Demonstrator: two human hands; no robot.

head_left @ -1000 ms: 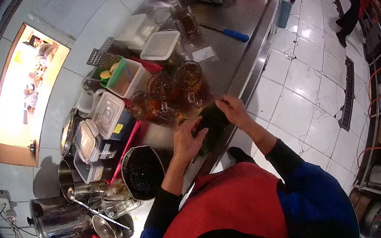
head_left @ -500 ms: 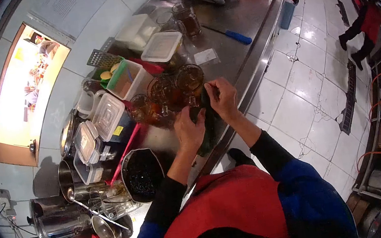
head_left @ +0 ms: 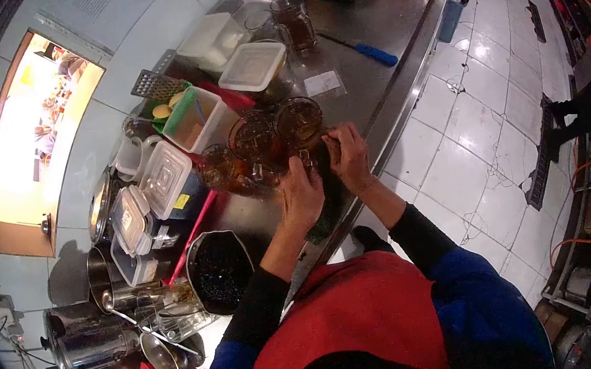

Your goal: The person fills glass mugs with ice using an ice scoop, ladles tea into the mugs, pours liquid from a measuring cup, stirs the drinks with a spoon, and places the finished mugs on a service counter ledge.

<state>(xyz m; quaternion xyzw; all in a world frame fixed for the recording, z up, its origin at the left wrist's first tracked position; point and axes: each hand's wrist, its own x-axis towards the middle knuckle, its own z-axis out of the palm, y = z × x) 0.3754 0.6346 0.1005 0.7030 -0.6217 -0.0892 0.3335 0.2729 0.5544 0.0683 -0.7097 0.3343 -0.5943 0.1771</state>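
Three glass mugs of brown drink stand together on the steel counter: the right mug, the middle mug and the left mug. Just below the right mug, my left hand has its fingers bent and pressed together close to the mug handles. My right hand is closed in a pinch at that mug's lower right side. A dark green, cloth-like strip lies between my hands near the counter edge. What my fingertips hold is too dark and small to make out.
A blue-handled knife and a white paper slip lie farther along the steel counter. Lidded tubs stand by the wall. A pot of dark contents sits at left. A person is at far right.
My left hand has shifted slightly up and right, closer to my right hand. My right hand has moved slightly right. The person at far right has moved down the aisle.
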